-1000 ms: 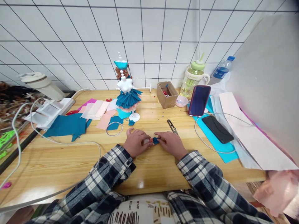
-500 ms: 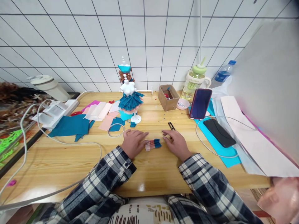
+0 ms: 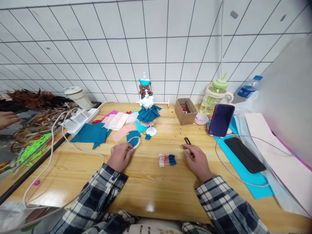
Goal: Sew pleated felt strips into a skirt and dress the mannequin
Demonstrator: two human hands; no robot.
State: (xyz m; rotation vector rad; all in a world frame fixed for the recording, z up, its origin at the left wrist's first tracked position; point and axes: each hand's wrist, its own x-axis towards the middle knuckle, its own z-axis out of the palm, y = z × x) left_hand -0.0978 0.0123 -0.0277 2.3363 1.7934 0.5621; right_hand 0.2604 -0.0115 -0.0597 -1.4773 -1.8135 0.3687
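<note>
My left hand (image 3: 120, 156) pinches the near left side of a white ring (image 3: 138, 142), which is tilted up over a teal paper scrap. My right hand (image 3: 198, 160) rests on the table with its fingers loosely bent and apart, just below small black snips (image 3: 187, 140). Between my hands lies a small pleated piece (image 3: 167, 160), pink at its left and dark blue at its right, touched by neither hand. Behind it stands a white doll form in a pleated teal skirt (image 3: 149, 114).
Paper pieces (image 3: 90, 133) lie at the left beside a power strip (image 3: 83, 121). A cardboard box (image 3: 186, 112), a pink dish (image 3: 201, 119), a propped phone (image 3: 221, 121) and a black phone (image 3: 244, 154) are at the right. Another person's hand (image 3: 8, 119) shows at the far left.
My left hand has left the pleated piece, moved left and taken hold of the ring, lifting its edge. The view has shifted, and another person's hand has appeared at the far left.
</note>
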